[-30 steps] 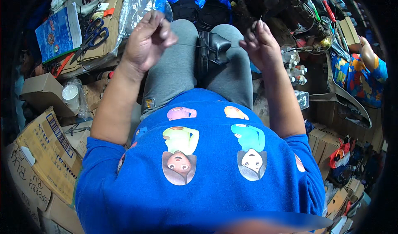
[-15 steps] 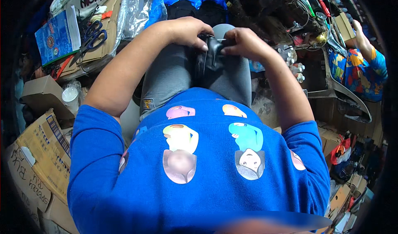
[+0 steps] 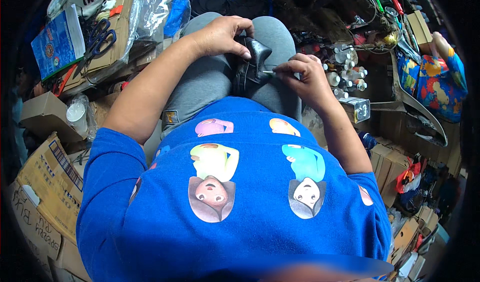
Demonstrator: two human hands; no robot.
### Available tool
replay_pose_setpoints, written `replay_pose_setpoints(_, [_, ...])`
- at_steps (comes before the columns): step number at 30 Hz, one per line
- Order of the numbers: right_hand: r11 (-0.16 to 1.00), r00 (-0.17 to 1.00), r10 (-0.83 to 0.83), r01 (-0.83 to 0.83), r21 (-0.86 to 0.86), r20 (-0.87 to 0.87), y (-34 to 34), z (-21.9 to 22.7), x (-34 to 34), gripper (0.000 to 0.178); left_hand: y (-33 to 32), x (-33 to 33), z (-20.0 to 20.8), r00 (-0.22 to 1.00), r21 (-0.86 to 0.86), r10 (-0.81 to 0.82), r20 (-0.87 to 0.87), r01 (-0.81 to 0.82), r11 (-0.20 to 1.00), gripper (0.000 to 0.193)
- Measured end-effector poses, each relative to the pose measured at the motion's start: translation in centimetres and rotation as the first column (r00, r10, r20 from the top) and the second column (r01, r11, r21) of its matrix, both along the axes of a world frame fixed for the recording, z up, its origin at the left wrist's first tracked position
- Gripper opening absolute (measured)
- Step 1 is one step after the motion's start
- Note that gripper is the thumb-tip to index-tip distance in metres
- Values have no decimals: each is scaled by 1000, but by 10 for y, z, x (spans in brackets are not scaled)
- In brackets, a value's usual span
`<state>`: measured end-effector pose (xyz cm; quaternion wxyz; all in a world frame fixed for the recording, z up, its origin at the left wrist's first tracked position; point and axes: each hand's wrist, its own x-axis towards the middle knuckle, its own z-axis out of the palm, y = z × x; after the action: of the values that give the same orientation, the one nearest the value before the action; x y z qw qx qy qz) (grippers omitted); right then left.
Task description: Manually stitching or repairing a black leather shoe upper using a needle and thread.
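Between my thighs rests a black leather piece [image 3: 258, 57], shiny and folded, that looks like a shoe upper. My left hand [image 3: 231, 36] grips its far left edge, thumb on the near side and fingers curled behind. On its right side, my right hand [image 3: 302, 74] is closed in a pinch. A thin, pale, stick-like tool [image 3: 268, 72] pokes out of those fingertips toward the leather. Its tip meets or nearly meets the leather's edge; its kind is too small to make out.
Dark-blue-handled scissors [image 3: 101, 38] lie on cardboard at the left, beside a blue book [image 3: 57, 42]. Several small bottles [image 3: 345, 74] stand right of my knee. Cardboard boxes [image 3: 47, 182] crowd the lower left. At far right sits another person in a colourful garment [image 3: 440, 84].
My right hand has drawn away from the leather, to the right and nearer me, exposing the pale tool. The leather now shows more fully. My left hand stays on it, shifted slightly.
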<state>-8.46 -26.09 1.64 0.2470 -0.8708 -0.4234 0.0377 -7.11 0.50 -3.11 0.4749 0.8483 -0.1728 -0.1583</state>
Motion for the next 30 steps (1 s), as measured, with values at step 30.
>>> replay_pose_setpoints(30, [988,936,-69,111,104,-345,18,5,7,17,0,-2,3,999,-41,15,-36,-16,999,40])
